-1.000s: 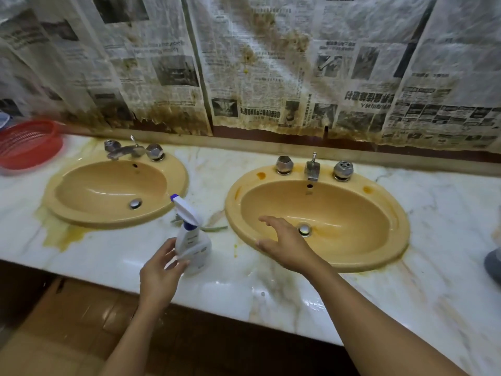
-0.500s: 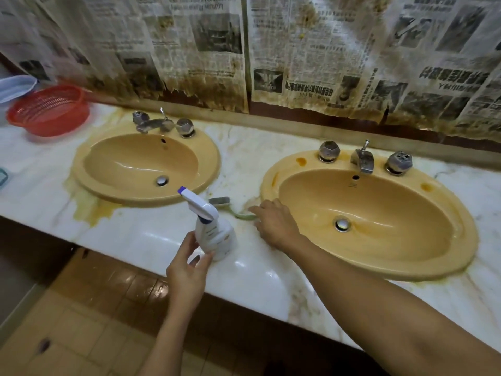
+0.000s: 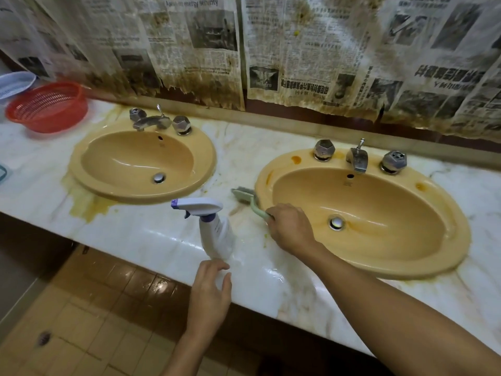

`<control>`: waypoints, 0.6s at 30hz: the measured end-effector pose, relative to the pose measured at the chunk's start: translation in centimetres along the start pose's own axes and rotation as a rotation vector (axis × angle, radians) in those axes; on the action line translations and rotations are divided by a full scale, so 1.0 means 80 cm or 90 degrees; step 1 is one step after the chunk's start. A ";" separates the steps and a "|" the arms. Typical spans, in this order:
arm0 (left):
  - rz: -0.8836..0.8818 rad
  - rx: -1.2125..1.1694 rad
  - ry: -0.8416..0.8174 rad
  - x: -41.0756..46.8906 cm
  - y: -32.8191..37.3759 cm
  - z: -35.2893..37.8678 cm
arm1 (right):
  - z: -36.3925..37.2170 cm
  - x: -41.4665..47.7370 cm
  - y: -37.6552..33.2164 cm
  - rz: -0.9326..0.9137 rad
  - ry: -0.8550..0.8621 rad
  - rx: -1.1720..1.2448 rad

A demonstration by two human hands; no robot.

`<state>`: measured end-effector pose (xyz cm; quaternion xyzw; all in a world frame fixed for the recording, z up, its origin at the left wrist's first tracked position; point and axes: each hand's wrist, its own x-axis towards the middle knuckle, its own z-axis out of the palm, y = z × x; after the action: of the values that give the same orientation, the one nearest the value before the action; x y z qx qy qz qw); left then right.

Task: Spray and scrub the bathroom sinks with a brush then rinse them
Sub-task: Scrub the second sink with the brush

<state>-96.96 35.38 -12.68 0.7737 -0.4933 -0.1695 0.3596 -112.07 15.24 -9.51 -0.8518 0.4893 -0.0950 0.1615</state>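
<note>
brush [image 3: 248,200] lies on the wet marble desk [image 3: 151,237], its head just beyond the right hand's fingers [image 3: 271,213] and touching the rim of the right sink [image 3: 458,240]. those fingers are curled closed around the pale green handle, at its near end. it looks light and stiff, thin plastic, probably slick with water, so a hold further up toward the head would likely give firmer scrubbing pressure. the spray bottle [image 3: 217,234] stands just past the left hand [image 3: 210,297], whose fingers are spread open, tips at or barely off its base; whether they touch i cannot tell. it appears light and top-heavy at the trigger, best taken around the neck. the left sink [image 3: 89,183] sits well beyond both hands.
</note>
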 end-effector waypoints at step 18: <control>0.007 0.081 -0.198 0.079 0.078 0.104 | -0.141 -0.152 0.204 0.288 -0.211 0.253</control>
<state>-103.20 24.95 -13.26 0.7567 -0.5571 -0.2533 0.2300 -134.91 16.04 -5.07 -0.6775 0.6048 -0.0109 0.4184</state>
